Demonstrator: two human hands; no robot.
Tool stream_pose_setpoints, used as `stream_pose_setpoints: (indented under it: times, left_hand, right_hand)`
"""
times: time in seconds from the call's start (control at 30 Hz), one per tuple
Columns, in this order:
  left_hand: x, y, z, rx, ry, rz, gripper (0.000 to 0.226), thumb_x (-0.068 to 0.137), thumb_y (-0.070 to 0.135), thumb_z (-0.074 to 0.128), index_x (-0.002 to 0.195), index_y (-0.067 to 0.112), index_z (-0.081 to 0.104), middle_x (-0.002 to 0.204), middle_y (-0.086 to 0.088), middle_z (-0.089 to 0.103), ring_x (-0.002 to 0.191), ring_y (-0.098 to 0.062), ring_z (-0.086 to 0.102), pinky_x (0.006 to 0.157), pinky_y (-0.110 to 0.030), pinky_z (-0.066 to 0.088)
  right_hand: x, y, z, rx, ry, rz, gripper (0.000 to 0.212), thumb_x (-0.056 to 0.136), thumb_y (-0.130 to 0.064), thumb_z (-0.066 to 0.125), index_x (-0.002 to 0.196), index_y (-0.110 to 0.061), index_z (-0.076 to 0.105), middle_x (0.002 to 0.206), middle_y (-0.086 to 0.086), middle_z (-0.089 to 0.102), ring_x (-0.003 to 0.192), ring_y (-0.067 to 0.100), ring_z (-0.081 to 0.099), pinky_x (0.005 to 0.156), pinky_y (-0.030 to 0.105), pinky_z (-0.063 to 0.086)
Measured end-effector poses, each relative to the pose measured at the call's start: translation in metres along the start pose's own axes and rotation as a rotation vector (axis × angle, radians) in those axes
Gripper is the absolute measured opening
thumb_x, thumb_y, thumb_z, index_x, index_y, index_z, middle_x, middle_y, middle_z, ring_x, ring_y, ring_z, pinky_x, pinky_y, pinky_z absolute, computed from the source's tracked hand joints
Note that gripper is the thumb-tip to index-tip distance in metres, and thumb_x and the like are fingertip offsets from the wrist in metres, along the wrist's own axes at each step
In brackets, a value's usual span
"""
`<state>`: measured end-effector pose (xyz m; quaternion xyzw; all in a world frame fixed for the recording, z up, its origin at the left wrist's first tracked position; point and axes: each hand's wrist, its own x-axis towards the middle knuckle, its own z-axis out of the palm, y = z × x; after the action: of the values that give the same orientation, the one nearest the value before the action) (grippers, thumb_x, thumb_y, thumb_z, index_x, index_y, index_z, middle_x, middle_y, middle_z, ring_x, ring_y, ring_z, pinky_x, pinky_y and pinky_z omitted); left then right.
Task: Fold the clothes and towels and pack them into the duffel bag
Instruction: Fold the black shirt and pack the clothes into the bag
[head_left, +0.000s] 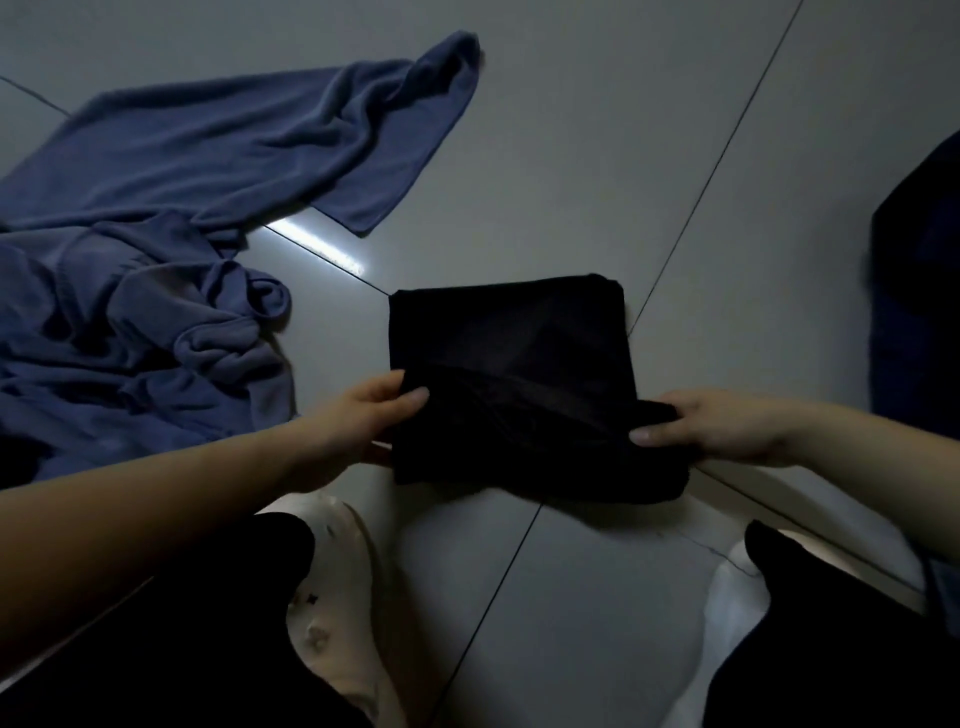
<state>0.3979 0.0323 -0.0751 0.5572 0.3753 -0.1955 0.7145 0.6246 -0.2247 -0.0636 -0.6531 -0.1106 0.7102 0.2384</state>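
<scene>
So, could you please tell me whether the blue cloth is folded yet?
Not folded: the blue cloth lies spread and crumpled on the floor.

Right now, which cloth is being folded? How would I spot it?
Look at the grey tiled floor, then just ahead of the person's knees. The black cloth lies there, a neat square pinched by both hands. The blue clothes to its left are rumpled and untouched.
</scene>
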Motion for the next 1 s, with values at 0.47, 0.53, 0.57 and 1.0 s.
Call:
stream_pose_setpoints:
  times: [0.47,0.53,0.57,1.0]
  left_hand:
    - [0.063,0.038,-0.001,0.368,0.501,0.129,0.042,0.086,0.033,0.069,0.122,0.024,0.048,0.106,-0.001,0.058,0.097,-0.024,0.061,0.088,-0.042,0.053]
    - [0.06,0.037,0.001,0.58,0.543,0.2,0.041,0.09,0.03,0.064,0.127,0.024,0.048,0.102,0.001,0.054,0.095,-0.022,0.056,0.087,-0.037,0.049]
    - [0.059,0.038,0.001,0.638,0.561,0.217,0.036,0.092,0.03,0.062,0.125,0.023,0.05,0.101,0.001,0.053,0.093,-0.021,0.054,0.084,-0.035,0.048]
    - [0.073,0.048,-0.031,0.626,0.642,0.169,0.006,0.089,0.017,0.062,0.091,0.014,0.066,0.098,-0.015,0.065,0.085,-0.037,0.063,0.08,-0.044,0.055]
  right_hand:
    - [0.032,-0.059,-0.023,-0.277,0.587,-0.153,0.063,0.074,-0.03,0.081,0.119,-0.022,0.037,0.097,0.003,0.059,0.087,0.02,0.061,0.072,0.032,0.053]
    - [0.033,-0.055,-0.02,-0.381,0.626,-0.1,0.067,0.073,-0.026,0.082,0.119,-0.025,0.032,0.11,0.008,0.06,0.095,0.026,0.06,0.079,0.037,0.052]
    - [0.032,-0.055,-0.018,-0.365,0.624,-0.1,0.069,0.075,-0.024,0.081,0.123,-0.025,0.032,0.111,0.008,0.058,0.095,0.027,0.06,0.079,0.038,0.052]
    - [0.041,-0.072,-0.029,-0.861,0.917,-0.494,0.033,0.091,-0.016,0.058,0.123,-0.014,0.053,0.119,0.009,0.06,0.107,0.031,0.055,0.078,0.034,0.038]
